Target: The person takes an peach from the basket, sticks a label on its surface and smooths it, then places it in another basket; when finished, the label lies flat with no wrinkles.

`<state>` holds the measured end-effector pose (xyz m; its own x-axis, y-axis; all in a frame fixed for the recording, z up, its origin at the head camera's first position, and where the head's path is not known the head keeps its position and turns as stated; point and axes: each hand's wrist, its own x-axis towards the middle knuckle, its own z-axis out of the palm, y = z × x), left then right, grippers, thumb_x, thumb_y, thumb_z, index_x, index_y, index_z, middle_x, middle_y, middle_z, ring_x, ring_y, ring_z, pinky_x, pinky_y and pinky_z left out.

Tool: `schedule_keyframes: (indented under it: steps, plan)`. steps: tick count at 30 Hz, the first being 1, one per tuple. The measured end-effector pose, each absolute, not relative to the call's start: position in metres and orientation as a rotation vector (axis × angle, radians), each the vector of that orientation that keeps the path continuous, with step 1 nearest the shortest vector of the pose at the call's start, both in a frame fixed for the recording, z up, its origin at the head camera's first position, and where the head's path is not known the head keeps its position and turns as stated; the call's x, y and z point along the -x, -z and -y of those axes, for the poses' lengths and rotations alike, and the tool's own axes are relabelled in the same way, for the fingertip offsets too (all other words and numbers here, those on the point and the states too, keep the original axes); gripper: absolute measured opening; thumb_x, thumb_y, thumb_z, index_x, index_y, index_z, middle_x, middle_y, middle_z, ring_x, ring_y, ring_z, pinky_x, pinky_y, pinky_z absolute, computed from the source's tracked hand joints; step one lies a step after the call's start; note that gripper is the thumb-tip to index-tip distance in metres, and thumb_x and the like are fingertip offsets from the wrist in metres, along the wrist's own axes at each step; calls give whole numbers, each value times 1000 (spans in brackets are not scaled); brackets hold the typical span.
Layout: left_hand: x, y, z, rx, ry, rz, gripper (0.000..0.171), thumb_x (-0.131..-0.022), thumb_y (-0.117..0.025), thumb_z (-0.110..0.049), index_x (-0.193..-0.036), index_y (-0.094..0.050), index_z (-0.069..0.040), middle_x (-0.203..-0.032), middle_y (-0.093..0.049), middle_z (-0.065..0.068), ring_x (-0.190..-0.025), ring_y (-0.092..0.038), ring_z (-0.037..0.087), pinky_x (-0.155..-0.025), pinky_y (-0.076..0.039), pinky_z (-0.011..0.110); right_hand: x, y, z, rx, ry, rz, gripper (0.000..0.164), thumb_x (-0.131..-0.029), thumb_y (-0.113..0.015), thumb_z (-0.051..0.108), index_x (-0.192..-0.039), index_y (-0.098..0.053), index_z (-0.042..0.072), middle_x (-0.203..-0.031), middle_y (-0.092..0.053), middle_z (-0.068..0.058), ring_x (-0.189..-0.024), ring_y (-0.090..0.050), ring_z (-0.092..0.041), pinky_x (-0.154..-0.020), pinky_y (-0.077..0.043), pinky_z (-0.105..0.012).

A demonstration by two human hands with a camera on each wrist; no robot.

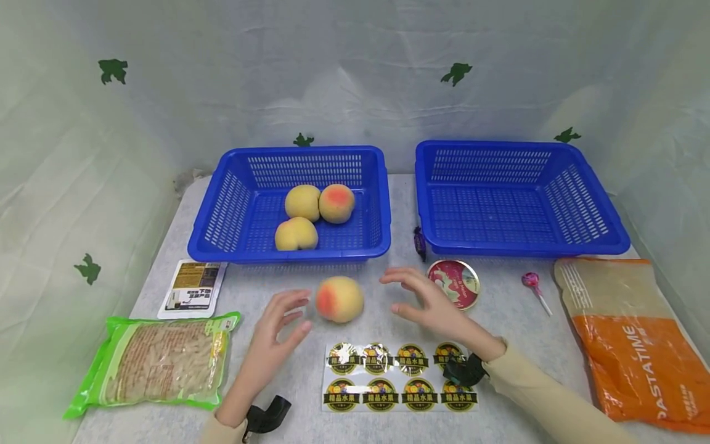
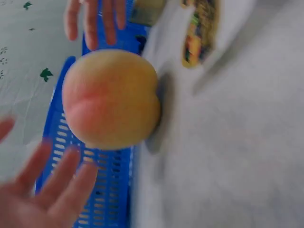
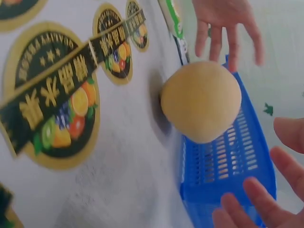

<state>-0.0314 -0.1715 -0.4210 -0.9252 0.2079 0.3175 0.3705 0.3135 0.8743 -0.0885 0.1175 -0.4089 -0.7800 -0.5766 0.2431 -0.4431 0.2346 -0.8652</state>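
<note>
A round, matte, red-blushed peach [image 1: 340, 300] sits on the mottled bench [image 1: 516, 308], well in from its left edge, between left hand [image 1: 272, 333] and right hand [image 1: 428, 305], both empty, fingers loosely spread.

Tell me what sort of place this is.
Likely a makeshift booth staged for fruit handling, not a shop: pale sheeting on three sides, a peach near a sticker sheet.

L hand [image 1: 268, 345], R hand [image 1: 432, 305], palms approx. facing, fingers [image 1: 289, 298] spread, prob. relaxed, L blurry
</note>
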Motion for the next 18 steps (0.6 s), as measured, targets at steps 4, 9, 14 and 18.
schedule_keyframes:
  steps: [4, 9, 14, 18]
  plan:
    - [18, 430, 171, 885, 1438, 2569, 40, -77, -68, -2, -115, -58, -8, -116, -52, 7, -108, -49, 22, -93, -39, 32, 84, 424, -115, 1030, 1608, -2291, 44, -80, -64, -2, -121, -52, 9, -126, -47, -6, -118, -41, -20, -96, -37, -41]
    - [7, 439, 170, 1025, 1356, 2670, 35, -82, -67, -14, -116, -59, -19, -119, -49, 2, -111, -46, 17, -95, -37, 30, 72, 429, -104, 1104, 1571, -2219, 40, -82, -64, 3, -120, -53, 12, -122, -51, -1, -114, -45, -15, -92, -40, -39]
    - [0, 444, 171, 1132, 1214, 2735, 32, -83, -66, -25, -114, -60, -27, -123, -48, -1, -113, -43, 15, -92, -38, 34, 61, 436, -93, 1196, 1517, -2184, 36, -84, -64, 8, -118, -53, 10, -117, -52, 0, -105, -50, -18, -87, -44, -35]
    - [-3, 444, 173, 1164, 1051, 2788, 28, -83, -64, -32, -111, -62, -33, -124, -47, -3, -115, -42, 15, -90, -37, 40, 53, 440, -85, 1162, 1449, -2146, 35, -85, -63, 10, -118, -53, 13, -113, -52, 2, -99, -52, -18, -84, -45, -29]
